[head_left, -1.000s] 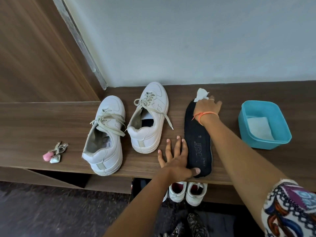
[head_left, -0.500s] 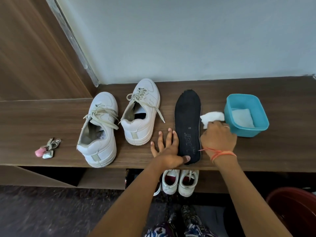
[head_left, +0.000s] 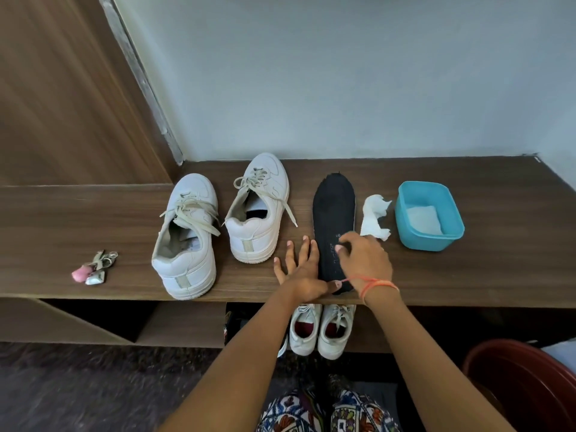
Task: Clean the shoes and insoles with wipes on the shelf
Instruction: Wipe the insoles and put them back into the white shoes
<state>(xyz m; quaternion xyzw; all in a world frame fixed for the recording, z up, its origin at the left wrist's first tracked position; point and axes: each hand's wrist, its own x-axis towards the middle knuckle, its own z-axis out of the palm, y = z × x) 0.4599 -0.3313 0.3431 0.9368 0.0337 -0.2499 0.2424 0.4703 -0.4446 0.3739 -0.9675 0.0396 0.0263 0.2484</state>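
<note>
Brown wooden shelf (head_left: pixel 498 269): runs along a pale wall and carries the shoes, insole, wipe, tub and keyring.
Insole (head_left: pixel 334 213): black, lying flat on the shelf with its toe towards the wall and its heel at the front edge, between the right-hand shoe and the wipe.
Left hand (head_left: pixel 299 272): palm down on the shelf just left of the insole, fingers straight and spread, thumb tip pressing the heel end of the insole.
Right hand (head_left: pixel 366 263): over the heel half of the insole, fingers curled in towards the pale print there. I cannot tell whether they pinch the insole or only hang above it.
Orange thread (head_left: pixel 378 286): tied round the right wrist.
Wipe (head_left: pixel 374 213): white and crumpled, on the shelf just beside the insole, with the tub on its other side. Its near end reaches the knuckles of the right hand, and contact cannot be judged.
Tub (head_left: pixel 430 241): teal plastic, holding 1 folded white wipe (head_left: pixel 424 219).
Left-hand shoe (head_left: pixel 187 238): white, toe to the wall, laces loose.
Right-hand shoe (head_left: pixel 265 210): white, just beside the first and set nearer the wall, 1 lace trailing onto the shelf.
Keyring (head_left: pixel 95 268): pink and silver, well apart at the left.
Lower pair (head_left: pixel 321 330): 2 white shoes with dark red lining, under the shelf below the hands.
Basin (head_left: pixel 523 385): dark red, at the lower right corner.
</note>
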